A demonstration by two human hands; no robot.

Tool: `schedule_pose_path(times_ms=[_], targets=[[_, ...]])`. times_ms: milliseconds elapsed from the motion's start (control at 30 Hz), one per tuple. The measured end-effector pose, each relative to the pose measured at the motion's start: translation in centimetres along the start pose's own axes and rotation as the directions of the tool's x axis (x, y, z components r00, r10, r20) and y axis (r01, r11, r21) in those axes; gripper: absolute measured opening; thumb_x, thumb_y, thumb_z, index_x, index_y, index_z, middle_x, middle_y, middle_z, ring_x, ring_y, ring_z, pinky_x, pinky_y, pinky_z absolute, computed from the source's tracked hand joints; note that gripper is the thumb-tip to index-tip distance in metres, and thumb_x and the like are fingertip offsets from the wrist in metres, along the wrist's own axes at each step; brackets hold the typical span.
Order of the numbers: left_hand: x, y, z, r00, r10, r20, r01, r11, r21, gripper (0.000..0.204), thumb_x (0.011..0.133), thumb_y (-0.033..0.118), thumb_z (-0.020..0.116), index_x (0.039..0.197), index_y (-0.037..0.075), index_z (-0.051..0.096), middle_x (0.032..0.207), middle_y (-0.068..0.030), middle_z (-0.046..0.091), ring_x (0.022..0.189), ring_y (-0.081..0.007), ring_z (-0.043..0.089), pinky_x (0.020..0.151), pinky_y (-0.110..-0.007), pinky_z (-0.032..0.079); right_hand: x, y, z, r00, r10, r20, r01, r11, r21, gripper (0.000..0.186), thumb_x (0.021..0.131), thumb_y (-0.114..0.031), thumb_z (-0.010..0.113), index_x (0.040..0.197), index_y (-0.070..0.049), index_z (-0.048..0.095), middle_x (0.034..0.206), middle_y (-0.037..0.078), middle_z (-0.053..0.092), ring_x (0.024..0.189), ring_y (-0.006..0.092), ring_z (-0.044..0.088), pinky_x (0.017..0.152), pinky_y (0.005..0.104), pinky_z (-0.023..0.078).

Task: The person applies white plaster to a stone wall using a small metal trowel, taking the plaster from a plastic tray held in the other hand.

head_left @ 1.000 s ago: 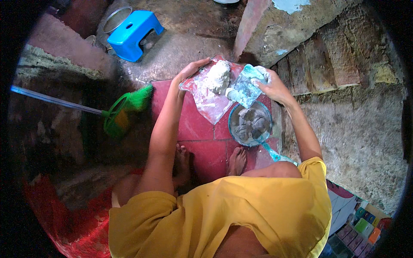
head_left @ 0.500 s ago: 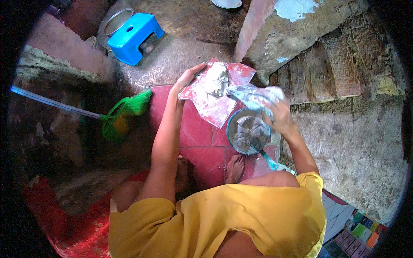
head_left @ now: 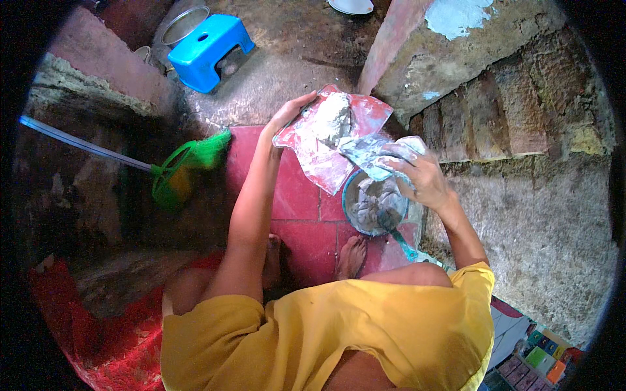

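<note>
A pinkish-red plastic sheet (head_left: 315, 165), smeared with white, lies on the tiles and bears a heap of white powder (head_left: 333, 118). My left hand (head_left: 291, 113) is closed on its far left edge. My right hand (head_left: 420, 174), whitened on the fingers, grips a crumpled bluish-white plastic bag (head_left: 366, 151) dusted with powder. The bag's end reaches the near right side of the heap. Partly under that hand stands a round tub (head_left: 347, 212) of greyish lumpy mix (head_left: 370, 200). A tool with a turquoise handle (head_left: 405, 247) rests with its head in the mix.
Red floor tiles (head_left: 293, 202) lie under my bare feet (head_left: 353, 255). A blue stool (head_left: 212, 52) stands at the far left, beside a round metal-rimmed sieve or pan (head_left: 185, 25). A green broom (head_left: 195, 159) lies left. A rough wall (head_left: 515, 221) bounds the right side.
My right hand has shifted slightly down, and its fingers now lie more over the top of the bag. The bag has drawn in a little toward the heap. My left hand keeps its hold.
</note>
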State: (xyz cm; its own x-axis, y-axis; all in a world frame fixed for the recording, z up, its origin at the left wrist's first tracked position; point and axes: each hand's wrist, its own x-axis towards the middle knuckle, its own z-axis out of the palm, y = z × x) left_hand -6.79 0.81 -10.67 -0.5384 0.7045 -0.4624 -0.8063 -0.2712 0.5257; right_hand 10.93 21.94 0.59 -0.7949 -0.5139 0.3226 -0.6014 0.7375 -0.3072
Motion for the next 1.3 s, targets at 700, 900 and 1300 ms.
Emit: schedule_pose_path(times_ms=[700, 900, 1300], targets=[[0.7, 0.3, -0.8, 0.939, 0.34, 0.054, -0.342, 0.939, 0.033, 0.04, 0.087, 0.033, 0.035, 0.104, 0.0, 0.049, 0.096, -0.0062, 0.055, 0.083, -0.0143, 0.054, 0.076, -0.027, 0.042, 0.6, 2.6, -4.4, 0.6, 0.8, -0.005, 0.007, 0.001, 1.0, 0.032, 0.075, -0.01, 0.055, 0.105, -0.004, 0.045, 0.083, 0.001, 0.054, 0.064, 0.0081, 0.053, 0.048, 0.0209, 0.043], [-3.6, 3.8, 6.8, 0.813, 0.582, -0.026, -0.583, 0.813, -0.009, 0.046, 0.087, 0.037, 0.033, 0.111, 0.0, 0.044, 0.104, -0.009, 0.052, 0.088, -0.0172, 0.054, 0.078, -0.029, 0.043, 2.9, 1.5, -10.3, 0.29, 0.879, -0.379, 0.446, 0.226, 0.866, 0.031, 0.078, -0.012, 0.049, 0.107, -0.001, 0.045, 0.097, 0.009, 0.054, 0.081, 0.0178, 0.056, 0.061, 0.0284, 0.049], [-6.1, 8.8, 12.9, 0.678, 0.725, -0.122, -0.71, 0.688, 0.15, 0.058, 0.085, 0.04, 0.038, 0.122, -0.004, 0.031, 0.126, -0.0099, 0.033, 0.114, -0.0191, 0.034, 0.096, -0.028, 0.023, 9.7, 3.5, -12.9, -0.248, -0.062, -0.967, -0.373, 0.927, 0.036, 0.037, 0.067, 0.003, 0.052, 0.103, 0.004, 0.044, 0.1, 0.016, 0.05, 0.091, 0.0264, 0.047, 0.082, 0.0358, 0.037]])
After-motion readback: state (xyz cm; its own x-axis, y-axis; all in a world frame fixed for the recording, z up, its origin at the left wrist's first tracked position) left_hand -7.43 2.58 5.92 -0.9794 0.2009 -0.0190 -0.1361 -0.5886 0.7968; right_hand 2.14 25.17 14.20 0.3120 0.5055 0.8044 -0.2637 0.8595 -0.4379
